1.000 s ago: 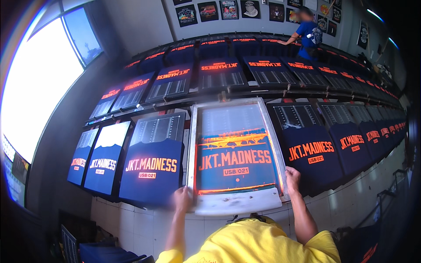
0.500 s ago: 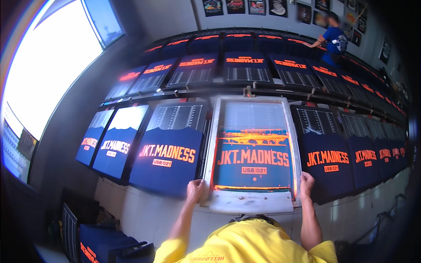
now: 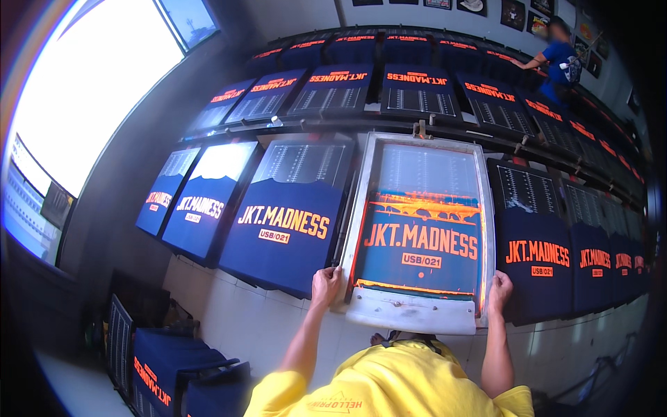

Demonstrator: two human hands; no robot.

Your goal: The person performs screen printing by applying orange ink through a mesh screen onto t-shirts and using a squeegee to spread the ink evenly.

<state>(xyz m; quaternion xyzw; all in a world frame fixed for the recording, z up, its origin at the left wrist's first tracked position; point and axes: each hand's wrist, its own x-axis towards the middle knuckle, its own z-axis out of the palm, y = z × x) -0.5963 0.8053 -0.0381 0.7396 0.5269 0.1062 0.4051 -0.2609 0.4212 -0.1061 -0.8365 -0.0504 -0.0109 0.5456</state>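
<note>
The left hand (image 3: 325, 285) grips the near left corner of a rectangular aluminium-framed printing screen (image 3: 420, 229), fingers curled over the frame edge; the right hand (image 3: 499, 290) clasps the near right corner the same way. The screen lies flat on a long white-fronted printing table (image 3: 236, 320), directly at twelve o'clock from the person in the yellow shirt (image 3: 389, 386), its mesh smeared with orange ink around the lettering and bridge design.

At ten o'clock from the screen lies a navy blue shirt with fresh orange lettering (image 3: 281, 219), its edge just beside the frame, and two more printed navy shirts (image 3: 198, 201) run on toward nine o'clock. At three o'clock another printed navy shirt (image 3: 535, 243) sits right beside the frame's other side. A second row of navy shirts (image 3: 417, 94) fills the far side of the table at twelve o'clock. A person in a blue top (image 3: 559, 59) works at about one o'clock, well apart. A stack of folded navy shirts (image 3: 163, 365) sits low down at eight o'clock.

The likely trouble here is smearing: both neighbouring prints look wet, and a frame dragged sideways instead of raised cleanly would brush them. Uneven pull from the two hands could tilt the screen and let pooled ink run along the mesh toward one rail
</note>
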